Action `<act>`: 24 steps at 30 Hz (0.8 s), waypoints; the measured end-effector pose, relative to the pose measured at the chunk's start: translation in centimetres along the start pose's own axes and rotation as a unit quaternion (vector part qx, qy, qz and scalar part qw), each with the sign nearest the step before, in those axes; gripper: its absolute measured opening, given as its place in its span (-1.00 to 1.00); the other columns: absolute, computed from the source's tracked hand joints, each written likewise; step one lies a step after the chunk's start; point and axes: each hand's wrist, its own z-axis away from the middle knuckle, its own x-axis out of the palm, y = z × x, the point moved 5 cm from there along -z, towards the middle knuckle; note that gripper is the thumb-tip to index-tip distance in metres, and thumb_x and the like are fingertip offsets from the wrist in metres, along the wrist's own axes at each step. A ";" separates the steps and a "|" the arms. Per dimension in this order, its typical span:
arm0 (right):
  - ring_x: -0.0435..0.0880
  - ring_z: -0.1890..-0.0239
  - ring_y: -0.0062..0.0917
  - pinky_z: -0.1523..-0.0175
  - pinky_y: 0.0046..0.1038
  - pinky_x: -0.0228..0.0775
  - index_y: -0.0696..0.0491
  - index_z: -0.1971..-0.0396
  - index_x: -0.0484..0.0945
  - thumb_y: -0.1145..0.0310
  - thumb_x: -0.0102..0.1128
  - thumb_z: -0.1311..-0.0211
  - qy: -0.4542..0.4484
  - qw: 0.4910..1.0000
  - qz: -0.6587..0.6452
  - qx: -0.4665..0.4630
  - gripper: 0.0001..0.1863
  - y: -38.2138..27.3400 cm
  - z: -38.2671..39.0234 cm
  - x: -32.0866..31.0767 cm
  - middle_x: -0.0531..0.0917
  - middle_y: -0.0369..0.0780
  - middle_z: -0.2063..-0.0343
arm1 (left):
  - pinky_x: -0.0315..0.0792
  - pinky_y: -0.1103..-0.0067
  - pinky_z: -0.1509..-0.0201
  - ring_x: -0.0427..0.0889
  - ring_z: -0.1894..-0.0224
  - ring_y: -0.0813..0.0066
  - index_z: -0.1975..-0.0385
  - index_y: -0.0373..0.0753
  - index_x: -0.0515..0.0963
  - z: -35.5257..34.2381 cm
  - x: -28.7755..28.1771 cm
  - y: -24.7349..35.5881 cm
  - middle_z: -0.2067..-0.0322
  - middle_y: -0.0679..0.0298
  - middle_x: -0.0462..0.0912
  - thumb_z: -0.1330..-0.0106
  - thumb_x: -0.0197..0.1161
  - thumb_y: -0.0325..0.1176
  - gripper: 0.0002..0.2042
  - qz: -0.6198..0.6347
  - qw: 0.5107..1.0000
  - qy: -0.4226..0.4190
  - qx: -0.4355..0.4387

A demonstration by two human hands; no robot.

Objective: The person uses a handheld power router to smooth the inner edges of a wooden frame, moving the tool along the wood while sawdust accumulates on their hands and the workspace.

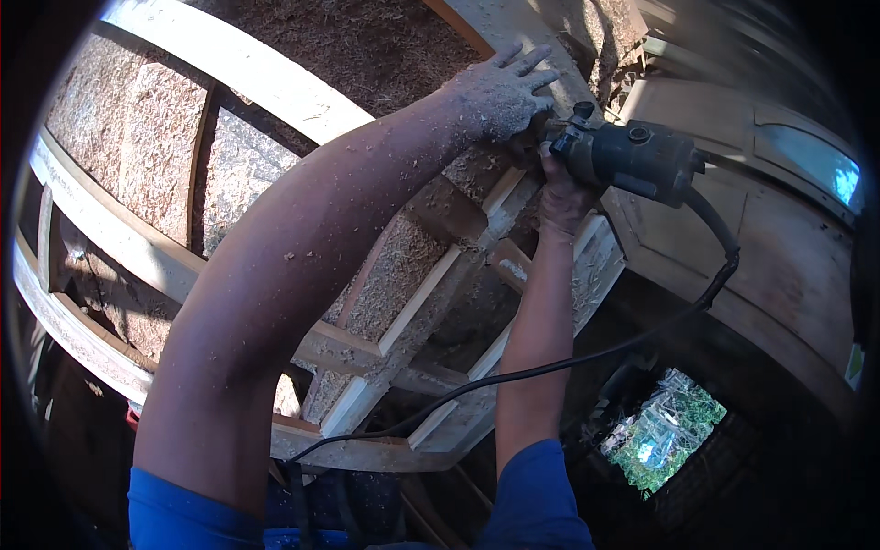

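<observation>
My left hand [504, 96], dusted with wood shavings, lies with fingers spread on the upper right part of a pale wooden frame [472, 20], just above and left of a dark power router [642, 160]. My right hand [564, 188] is wrapped round the router's near end at the frame's edge, below my left hand; some of its fingers are hidden behind the tool. A black cord [642, 339] runs from the router's back, loops down and crosses the frame toward the lower left. Shavings cover the frame's crossbars [417, 302] and recesses.
Long pale beams [119, 220] and panels strewn with shavings [128, 137] fill the left. At the right lean wooden panels, like doors [770, 257], one with a glazed inset. Below them is dark space with a bright opening [660, 431] showing greenery.
</observation>
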 end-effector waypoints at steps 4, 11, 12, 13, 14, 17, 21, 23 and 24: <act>0.60 -0.07 -0.41 -0.27 -0.29 0.35 0.09 -0.11 0.46 0.33 0.59 0.12 0.024 0.992 -0.123 0.035 -0.28 0.4 -1.1 0.0 0.60 -0.23 -0.01 | -0.13 0.18 -0.60 -0.06 -0.53 0.15 -0.31 0.05 0.36 -1.0 -0.6 0.0 -0.45 0.24 0.11 0.08 0.34 0.45 -0.06 -0.005 0.999 -0.053 -0.002; 0.57 -0.09 -0.42 -0.29 -0.30 0.33 0.13 -0.15 0.38 0.33 0.60 0.16 0.026 0.989 -0.132 0.056 -0.19 1.3 -2.6 0.4 0.56 -0.20 -0.03 | -0.11 0.09 -0.55 -0.13 -0.54 0.03 -0.29 0.08 0.41 -3.1 1.1 -1.1 -0.43 0.16 0.15 0.15 0.45 0.36 -0.07 0.048 0.999 -0.020 -0.001; 0.57 -0.09 -0.42 -0.29 -0.31 0.33 0.13 -0.16 0.37 0.33 0.60 0.16 0.023 0.990 -0.129 0.056 -0.18 1.3 -2.8 0.4 0.56 -0.20 -0.03 | -0.11 0.09 -0.55 -0.12 -0.53 0.04 -0.30 0.09 0.40 -3.3 1.2 -1.0 -0.43 0.16 0.15 0.15 0.44 0.37 -0.07 0.045 0.999 -0.016 -0.005; 0.57 -0.08 -0.42 -0.29 -0.31 0.33 0.14 -0.16 0.36 0.33 0.60 0.16 0.020 0.990 -0.126 0.057 -0.18 1.2 -2.9 0.4 0.56 -0.19 -0.03 | -0.11 0.08 -0.55 -0.12 -0.53 0.04 -0.31 0.09 0.38 -3.4 1.3 -1.0 -0.42 0.15 0.16 0.14 0.44 0.37 -0.06 0.043 0.999 -0.012 -0.008; 0.58 -0.08 -0.42 -0.29 -0.31 0.34 0.14 -0.17 0.34 0.34 0.60 0.16 0.017 0.989 -0.134 0.058 -0.17 1.1 -3.2 0.4 0.56 -0.19 -0.02 | -0.11 0.08 -0.55 -0.11 -0.53 0.03 -0.31 0.09 0.38 -3.4 1.5 -1.1 -0.42 0.15 0.16 0.14 0.44 0.37 -0.06 0.043 0.999 -0.016 -0.015; 0.59 -0.06 -0.42 -0.27 -0.31 0.35 0.13 -0.16 0.36 0.33 0.60 0.15 0.017 0.989 -0.139 0.053 -0.19 0.8 -3.3 0.4 0.57 -0.19 -0.01 | -0.11 0.08 -0.55 -0.10 -0.53 0.03 -0.31 0.07 0.38 -3.5 1.3 -1.1 -0.42 0.16 0.16 0.14 0.45 0.36 -0.05 0.042 0.999 -0.024 -0.025; 0.60 -0.05 -0.40 -0.24 -0.31 0.38 0.11 -0.10 0.43 0.29 0.60 0.14 0.004 0.995 -0.097 0.025 -0.26 0.5 -2.7 0.2 0.58 -0.18 0.01 | -0.10 0.08 -0.55 -0.09 -0.53 0.02 -0.31 0.00 0.38 -2.6 0.6 -0.7 -0.42 0.16 0.16 0.15 0.46 0.35 -0.04 0.037 0.999 -0.030 -0.016; 0.60 -0.06 -0.36 -0.22 -0.28 0.38 0.04 -0.06 0.51 0.28 0.55 0.05 0.012 0.999 -0.017 -0.032 -0.39 0.5 -1.5 -0.4 0.60 -0.17 -0.01 | -0.11 0.11 -0.57 -0.08 -0.53 0.06 -0.31 -0.02 0.38 -1.8 -0.2 0.2 -0.43 0.18 0.14 0.14 0.45 0.35 -0.04 0.038 0.999 -0.038 -0.010; 0.60 -0.07 -0.34 -0.21 -0.26 0.38 0.00 -0.06 0.53 0.27 0.52 0.01 0.005 0.999 0.006 -0.044 -0.43 0.3 -1.1 -0.3 0.60 -0.16 -0.02 | -0.12 0.15 -0.58 -0.07 -0.53 0.10 -0.31 -0.02 0.37 -1.2 -0.4 0.5 -0.44 0.19 0.12 0.12 0.44 0.36 -0.04 0.033 0.998 -0.047 -0.012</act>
